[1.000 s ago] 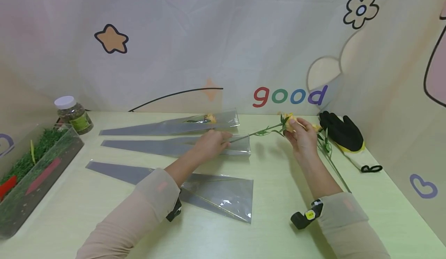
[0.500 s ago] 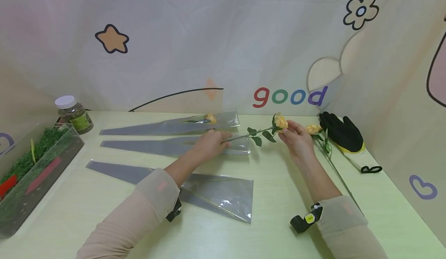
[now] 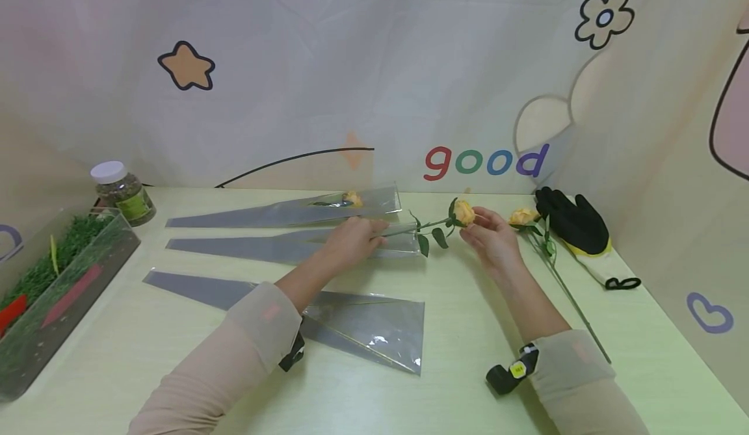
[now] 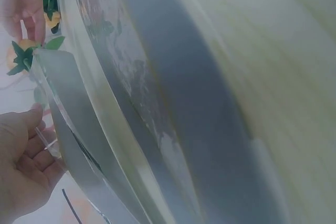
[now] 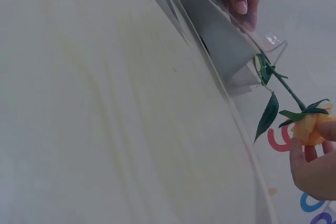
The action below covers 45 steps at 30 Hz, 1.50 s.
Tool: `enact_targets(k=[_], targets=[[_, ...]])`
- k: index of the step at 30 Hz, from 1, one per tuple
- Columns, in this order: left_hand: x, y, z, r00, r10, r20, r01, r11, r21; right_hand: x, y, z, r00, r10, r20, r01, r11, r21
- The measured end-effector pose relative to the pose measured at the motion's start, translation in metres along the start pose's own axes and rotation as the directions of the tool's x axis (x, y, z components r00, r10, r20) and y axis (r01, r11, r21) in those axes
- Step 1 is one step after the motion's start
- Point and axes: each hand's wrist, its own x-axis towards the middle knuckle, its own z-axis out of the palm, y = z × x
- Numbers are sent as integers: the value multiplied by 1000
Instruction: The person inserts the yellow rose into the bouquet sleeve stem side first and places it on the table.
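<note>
Right hand (image 3: 494, 243) pinches yellow rose (image 3: 465, 213) by bloom; left hand (image 3: 351, 243) grips middle plastic sleeve (image 3: 234, 245), stem (image 5: 291, 93) partly inside sleeve.

A pale tabletop (image 3: 456, 331) stands before a cartoon-printed backdrop (image 3: 292, 97).

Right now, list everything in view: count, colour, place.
Wrappers: at least 3, grey and clear, mid-table.
Roses: 3, yellow, in far wrapper, entering middle wrapper, beside glove.
Glove: at least 1, mainly black, back right.
Jar: 1, clear, white lid, back left.
Grass box: 1, clear and green, left.
Table: 1, pale, below.
Backdrop: 1, pale, printed, behind.
Wrist cameras: 2, black, on wrists.
Arms: 2, beige sleeves, foreground.
Left hand: 1, bare, pinching middle wrapper.
Right hand: 1, bare, on one bloom.
</note>
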Motion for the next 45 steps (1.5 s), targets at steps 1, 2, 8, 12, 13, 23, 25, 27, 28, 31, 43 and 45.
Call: enact_targets(k=[1,2,8,12,13,23,25,27,28,31,43,45], targets=[[0,0,0,1000,-3,4,3,1000,-3,0,1,0,1000,-1,5,1,1000,-12],[0,0,0,1000,-6,4,6,1000,-1,0,1,1,1000,1,9,-1,1000,-21],[0,1,-1,1000,-10,5,10,1000,2,1,3,2,999,24,25,-23,998,-59],[0,1,-1,1000,-7,-4,7,1000,7,1,2,2,998,57,31,-56,997,-49],[0,1,-1,1000,-6,-5,6,1000,5,1,2,3,997,66,31,-64,997,-45],[3,0,-1,1000,13,1,-13,1000,9,1,4,6,995,93,41,-91,995,-46],[3,1,-2,1000,17,5,-17,1000,15,1,5,7,996,83,45,-80,995,-64],[3,1,-2,1000,13,11,-13,1000,17,2,6,7,996,79,48,-75,994,-84],[3,1,-3,1000,11,14,-11,1000,20,2,7,8,996,77,48,-72,993,-97],[2,2,-3,1000,2,21,-3,999,32,2,8,10,996,78,42,-72,988,-136],[4,2,-2,999,21,23,-22,1000,21,5,14,20,995,94,30,-84,968,-238],[4,2,-1,999,28,16,-29,999,21,5,15,21,995,95,31,-84,965,-247]])
